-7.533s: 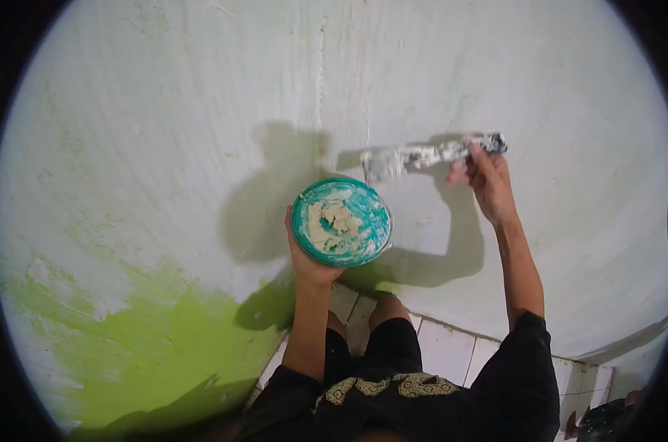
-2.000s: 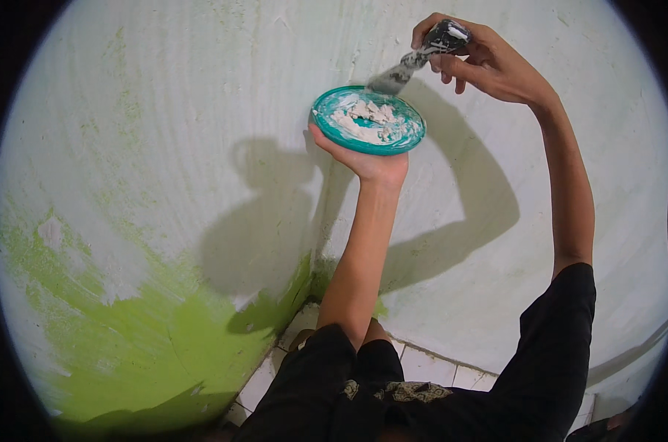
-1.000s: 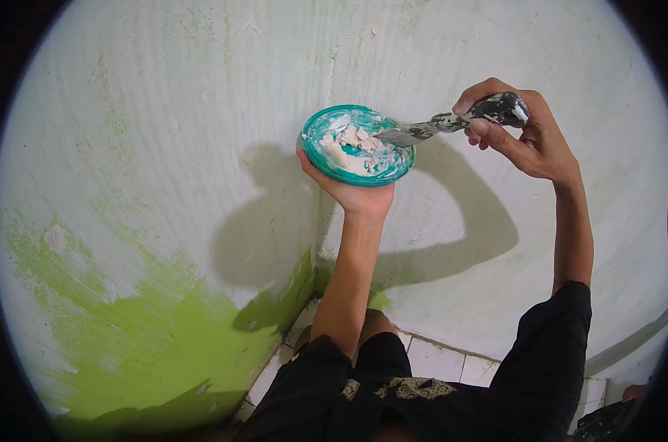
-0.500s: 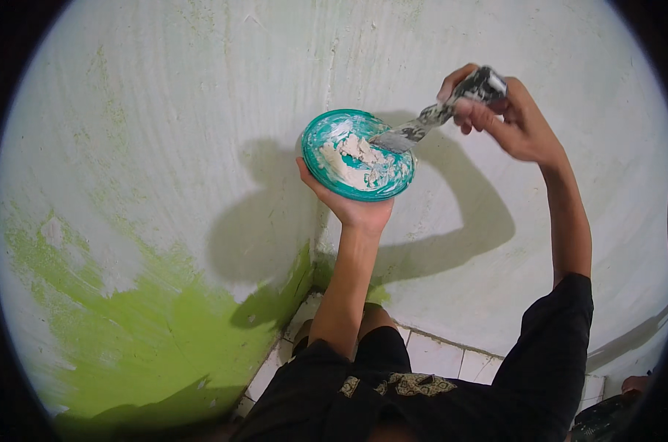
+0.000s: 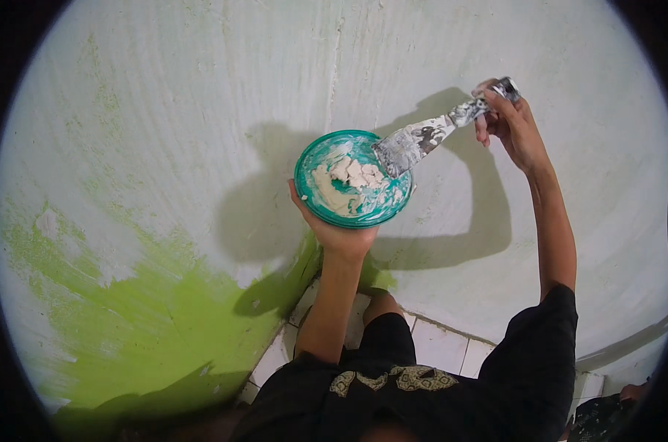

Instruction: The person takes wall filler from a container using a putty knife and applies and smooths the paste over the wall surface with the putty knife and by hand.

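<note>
1. The left hand (image 5: 339, 234), at the centre of the frame, holds a round teal dish (image 5: 352, 178) from beneath, its fingers wrapped up around the lower rim in a firm grasp. The dish sits roughly level and carries lumps and smears of pale putty (image 5: 348, 179).

2. The right hand (image 5: 512, 125), in the upper right of the frame, has its fingers closed around the handle of a putty knife (image 5: 429, 135).

3. The knife's long axis runs from the handle at upper right down to the blade at lower left. The blade, smeared with white and grey, lies over the upper right rim of the dish, its edge at or touching the putty; actual contact cannot be confirmed.

4. Key relation: the dish lies to the lower left of the right hand, along the line of the knife. The blade is the only part over the dish; the two hands are well apart.

5. Behind both hands stands a whitish wall (image 5: 164, 110), with a patch of bright green paint (image 5: 157, 324) at lower left. Pale floor tiles (image 5: 444, 346) show at lower centre, beside the person's dark clothing.
</note>
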`<state>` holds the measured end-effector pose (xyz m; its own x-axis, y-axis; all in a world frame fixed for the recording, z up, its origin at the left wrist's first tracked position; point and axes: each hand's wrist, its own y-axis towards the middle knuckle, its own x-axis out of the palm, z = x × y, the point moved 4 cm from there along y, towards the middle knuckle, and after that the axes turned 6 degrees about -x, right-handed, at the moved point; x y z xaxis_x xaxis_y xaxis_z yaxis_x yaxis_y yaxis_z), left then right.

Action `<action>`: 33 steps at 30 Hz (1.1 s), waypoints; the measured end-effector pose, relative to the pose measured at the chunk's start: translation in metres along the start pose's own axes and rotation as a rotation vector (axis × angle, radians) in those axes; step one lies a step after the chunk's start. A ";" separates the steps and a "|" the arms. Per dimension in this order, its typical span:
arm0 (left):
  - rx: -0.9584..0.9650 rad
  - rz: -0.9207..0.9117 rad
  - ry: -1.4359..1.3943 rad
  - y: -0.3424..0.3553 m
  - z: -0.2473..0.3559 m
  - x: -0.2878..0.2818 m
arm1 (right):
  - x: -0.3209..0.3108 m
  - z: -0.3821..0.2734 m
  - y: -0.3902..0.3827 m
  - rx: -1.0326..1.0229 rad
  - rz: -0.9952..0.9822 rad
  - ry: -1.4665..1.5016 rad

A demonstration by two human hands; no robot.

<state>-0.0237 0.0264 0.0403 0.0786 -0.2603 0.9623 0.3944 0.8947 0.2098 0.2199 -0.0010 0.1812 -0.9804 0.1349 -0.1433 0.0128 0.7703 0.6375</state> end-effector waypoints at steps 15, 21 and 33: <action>0.147 0.076 0.125 0.009 -0.001 -0.023 | -0.015 0.027 -0.056 0.343 -0.121 -0.155; 0.120 0.123 0.119 0.004 -0.004 -0.019 | -0.015 0.034 -0.072 0.425 -0.345 -0.252; 0.112 0.184 0.096 0.003 -0.008 -0.001 | 0.011 0.028 -0.103 0.455 -0.097 -0.115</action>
<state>-0.0151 0.0264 0.0382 0.2281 -0.1176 0.9665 0.2614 0.9636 0.0556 0.2130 -0.0613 0.0925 -0.9537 0.0971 -0.2847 0.0321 0.9739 0.2245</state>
